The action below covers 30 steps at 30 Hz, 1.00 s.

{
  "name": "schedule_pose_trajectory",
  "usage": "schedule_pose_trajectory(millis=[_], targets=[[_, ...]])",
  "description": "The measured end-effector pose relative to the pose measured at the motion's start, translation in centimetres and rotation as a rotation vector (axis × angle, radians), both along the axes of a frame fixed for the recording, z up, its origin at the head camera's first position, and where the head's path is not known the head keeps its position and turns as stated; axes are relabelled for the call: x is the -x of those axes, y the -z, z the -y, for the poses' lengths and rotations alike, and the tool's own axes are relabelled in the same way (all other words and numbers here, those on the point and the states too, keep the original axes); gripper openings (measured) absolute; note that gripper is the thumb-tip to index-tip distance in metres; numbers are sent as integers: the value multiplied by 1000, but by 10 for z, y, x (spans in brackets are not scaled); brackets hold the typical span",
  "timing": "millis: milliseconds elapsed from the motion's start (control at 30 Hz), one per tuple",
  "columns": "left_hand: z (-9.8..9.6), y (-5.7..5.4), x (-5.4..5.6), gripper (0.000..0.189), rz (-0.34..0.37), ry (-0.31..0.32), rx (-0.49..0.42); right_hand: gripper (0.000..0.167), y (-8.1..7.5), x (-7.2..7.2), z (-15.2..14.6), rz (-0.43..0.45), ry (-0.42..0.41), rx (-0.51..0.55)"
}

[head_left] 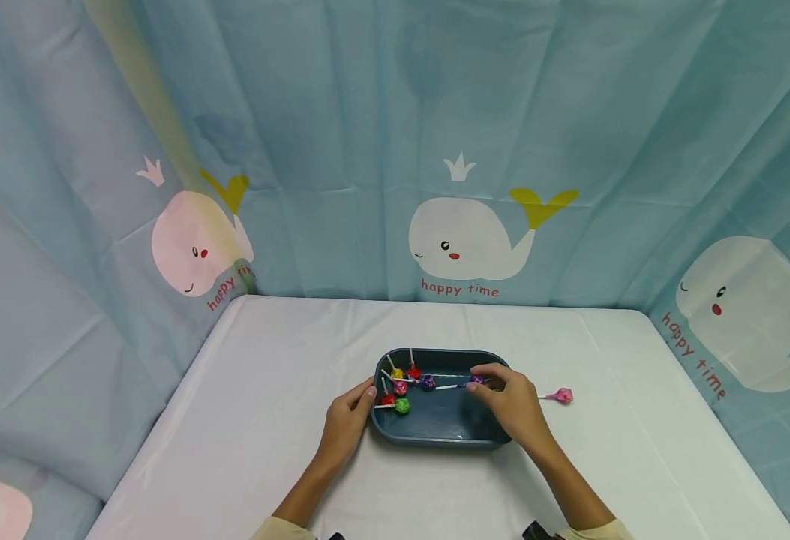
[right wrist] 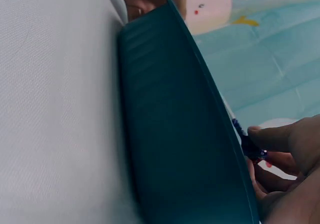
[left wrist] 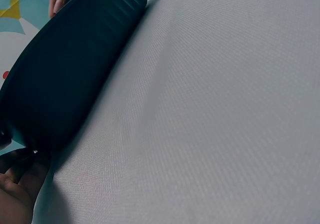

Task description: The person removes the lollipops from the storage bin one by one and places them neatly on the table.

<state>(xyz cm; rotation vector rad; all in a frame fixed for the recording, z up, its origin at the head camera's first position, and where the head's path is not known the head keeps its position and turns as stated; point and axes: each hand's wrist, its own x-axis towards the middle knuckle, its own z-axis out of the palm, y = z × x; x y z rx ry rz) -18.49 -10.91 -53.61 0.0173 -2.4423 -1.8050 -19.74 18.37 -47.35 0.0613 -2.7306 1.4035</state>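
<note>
A dark blue-green tray [head_left: 445, 424] sits on the white-covered table. My left hand [head_left: 346, 424] holds its left end, the thumb at the rim and the fingers against the outer wall. Over the right part of the tray, my right hand [head_left: 515, 405] pinches a purple-wrapped lollipop [right wrist: 251, 148] by its head, with the white stick pointing left. Gathered at the tray's left side are several lollipops, among them a yellow one [head_left: 398, 373], a green one [head_left: 403, 406], a pink one [head_left: 400, 388] and another purple one [head_left: 427, 382].
Outside the tray, to the right of my right hand, a pink lollipop [head_left: 563, 395] lies on the white tablecloth [head_left: 232, 450]. A blue curtain [head_left: 340, 150] with whale prints hangs behind the table and along both sides.
</note>
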Motion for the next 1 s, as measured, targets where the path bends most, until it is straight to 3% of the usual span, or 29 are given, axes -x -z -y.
schedule_pose_trajectory(millis=[467,667,1000], targets=[[0,-1,0,42,4,-12,6,38,-6,-14,-24,-30,65,152],[-1,0,1,42,9,-14,18,39,-6,-18,-34,-52,103,154],[-1,-1,0,43,6,-12,18,40,-4,-21,-52,5,151,228]])
